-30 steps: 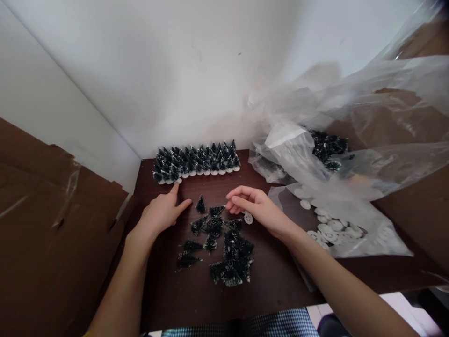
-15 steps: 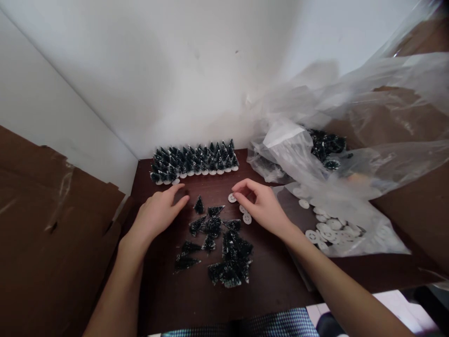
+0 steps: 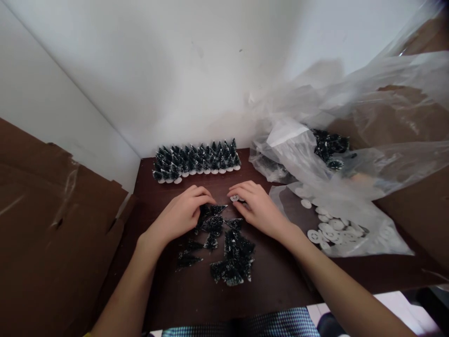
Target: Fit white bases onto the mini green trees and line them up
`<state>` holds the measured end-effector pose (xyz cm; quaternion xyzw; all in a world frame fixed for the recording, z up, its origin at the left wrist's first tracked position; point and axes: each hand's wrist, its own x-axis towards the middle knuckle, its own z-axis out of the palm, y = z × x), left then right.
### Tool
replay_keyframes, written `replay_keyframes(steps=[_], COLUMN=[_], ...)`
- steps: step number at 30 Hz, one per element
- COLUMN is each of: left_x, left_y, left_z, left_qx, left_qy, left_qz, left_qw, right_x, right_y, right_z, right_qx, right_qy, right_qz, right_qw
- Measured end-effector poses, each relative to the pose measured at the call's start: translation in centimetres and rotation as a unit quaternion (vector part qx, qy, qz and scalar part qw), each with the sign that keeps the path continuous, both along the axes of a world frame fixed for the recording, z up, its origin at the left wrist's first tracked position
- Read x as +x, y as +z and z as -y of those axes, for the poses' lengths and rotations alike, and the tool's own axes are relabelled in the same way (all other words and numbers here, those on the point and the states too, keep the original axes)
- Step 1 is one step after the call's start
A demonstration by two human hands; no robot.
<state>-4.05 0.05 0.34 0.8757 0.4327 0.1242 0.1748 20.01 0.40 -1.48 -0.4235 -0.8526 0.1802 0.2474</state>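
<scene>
Small dark-green bottle-brush trees with white-flecked tips lie loose in a pile (image 3: 233,250) on the dark table, with more scattered to its left, such as one tree (image 3: 189,260). My left hand (image 3: 184,210) curls over the far end of them, its fingers closed on a miniature tree that they mostly hide. Just right of it, my right hand (image 3: 257,206) has thumb and fingers bent around a round white disc base (image 3: 234,198). Part of another disc shows beneath the fingers. Further back, trees on white bases stand upright in close rows (image 3: 196,161).
A clear plastic bag (image 3: 294,140) with more trees (image 3: 329,145) stands back right. Many white discs (image 3: 336,231) lie in plastic at the right. Cardboard (image 3: 45,224) rises on the left, and a white wall (image 3: 196,84) stands behind the table (image 3: 277,290).
My left hand has moved right and closed over the small tree that stood in front of it. My right hand has shifted slightly, its fingers now reaching around the disc.
</scene>
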Motion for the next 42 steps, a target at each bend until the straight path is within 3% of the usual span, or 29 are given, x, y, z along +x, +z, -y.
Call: replay_keyframes(steps=[13,27,36,42], left_x=[-0.2,-0.8,-1.7,-2.1], left_y=[0.0,-0.5,-0.3,-0.4], left_z=[-0.1,-0.4,-0.7,-0.9], left_qx=[-0.017,-0.032,-0.046,0.004], left_qy=[0.018,-0.009,0.022,0.054], left_qz=[-0.016,-0.021,0.006,0.013], left_qw=[1.000,0.999,0.999,0.998], right_x=[-0.4,-0.4,-0.1,-0.1], right_y=[-0.9,-1.3,-1.1,-1.2], right_z=[-0.1,-0.3,-0.4,-0.4], right_qx=[0.002,0.025,0.033,0.050], right_qy=[-0.063,-0.053,-0.057,-0.051], right_qz=[0.042,0.053,0.044,0.064], right_qw=[0.997,0.997,0.997,0.995])
